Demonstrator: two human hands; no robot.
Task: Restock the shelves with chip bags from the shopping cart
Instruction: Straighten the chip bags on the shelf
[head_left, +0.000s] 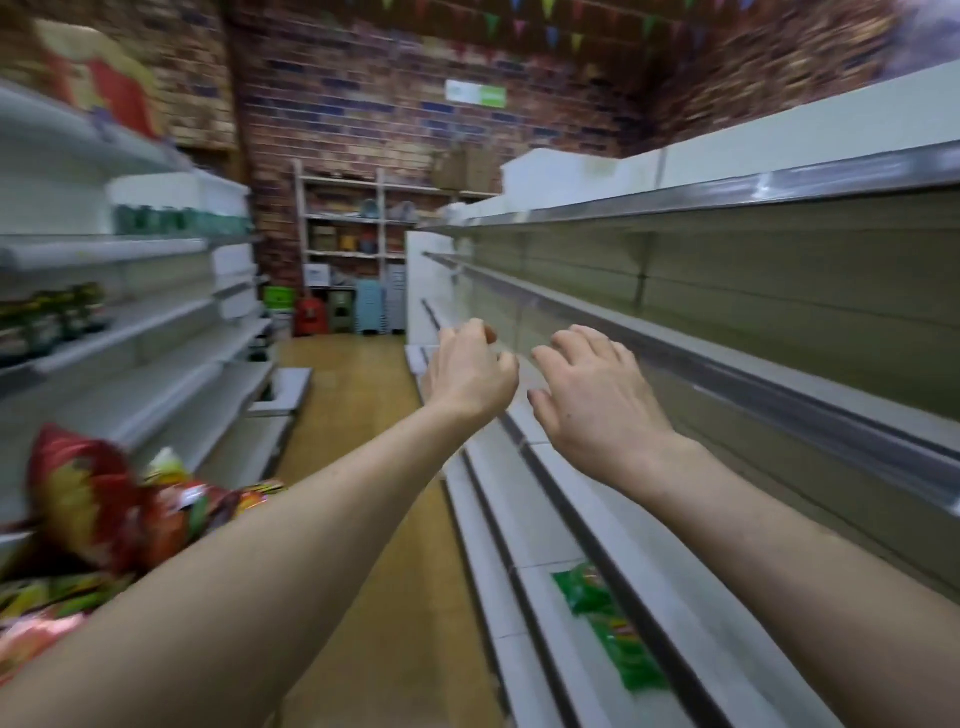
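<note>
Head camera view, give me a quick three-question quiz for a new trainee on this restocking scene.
1. True or false: the right hand holds a chip bag.
2. The bag lying on the lower right shelf is: A red, B green, C blue.
3. Fill in: the red bag in the pile sits on the person's ____ side.
Key: 1 false; 2 B; 3 left.

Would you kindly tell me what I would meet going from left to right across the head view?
Red and yellow chip bag → red container on the far floor → left hand → right hand.
</note>
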